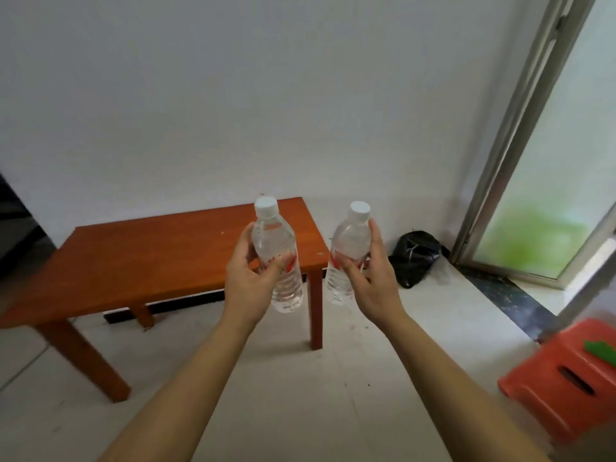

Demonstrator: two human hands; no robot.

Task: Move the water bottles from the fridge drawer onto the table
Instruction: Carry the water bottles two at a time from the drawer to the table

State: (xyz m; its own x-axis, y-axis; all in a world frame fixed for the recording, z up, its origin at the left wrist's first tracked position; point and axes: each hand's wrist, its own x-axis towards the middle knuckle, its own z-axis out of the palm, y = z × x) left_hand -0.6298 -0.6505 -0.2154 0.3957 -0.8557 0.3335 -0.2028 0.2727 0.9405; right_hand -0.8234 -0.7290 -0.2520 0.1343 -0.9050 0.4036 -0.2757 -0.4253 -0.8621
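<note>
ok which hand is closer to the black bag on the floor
Right. The right hand, holding a water bottle, is just left of the black bag in the picture. The left hand, holding the other bottle, is farther left, in front of the table.

light: soft, even daylight from frosted door (pixel 546 181) at right | shadows: faint under table (pixel 140 261) | blur: lower-right corner smeared | distortion: wide-angle bending at edges

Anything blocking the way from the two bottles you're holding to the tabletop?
Nothing visible. The left bottle and right bottle are held upright in front of the wooden table, and no object shows on its top.
</note>
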